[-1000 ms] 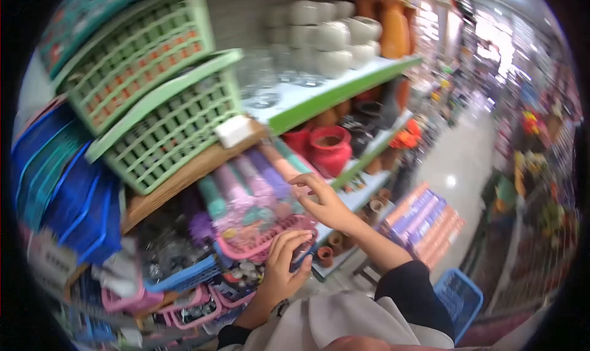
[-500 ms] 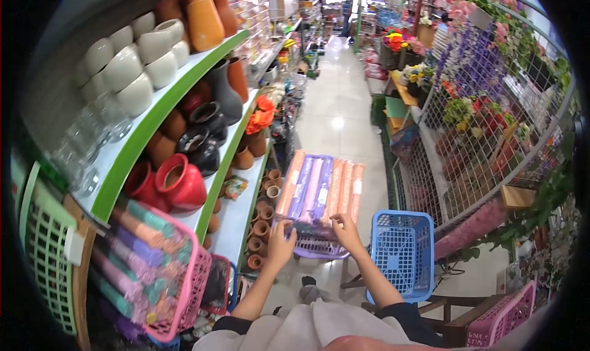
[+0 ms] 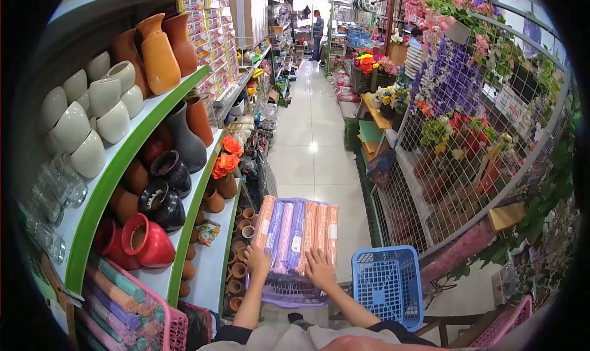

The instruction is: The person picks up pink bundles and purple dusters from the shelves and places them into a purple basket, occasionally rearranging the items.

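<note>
A purple plastic basket [image 3: 287, 297] stands in front of me, with a row of plastic-wrapped rolls lying lengthwise across its top. Among them are an orange roll [image 3: 263, 221] at the left edge, purple and pink rolls [image 3: 286, 228] in the middle, and several orange rolls [image 3: 321, 228] on the right. My right hand [image 3: 319, 269] lies flat on the orange rolls, fingers spread. At the near left corner, my left hand [image 3: 257, 260] rests against the left orange roll with its fingers stretched out. Neither hand is closed around a roll.
A blue basket [image 3: 384, 317] stands to the right. Shelves [image 3: 138, 127] with vases and pots line the left, above a pink basket [image 3: 175, 326] of similar rolls. A wire-mesh rack [image 3: 467, 167] of artificial flowers borders the right. A person [image 3: 318, 35] stands far down the aisle.
My view has tilted up and shifted, so the basket appears lower and further left. My right hand has gone from bent fingers at the rolls' near ends to lying flat on them.
</note>
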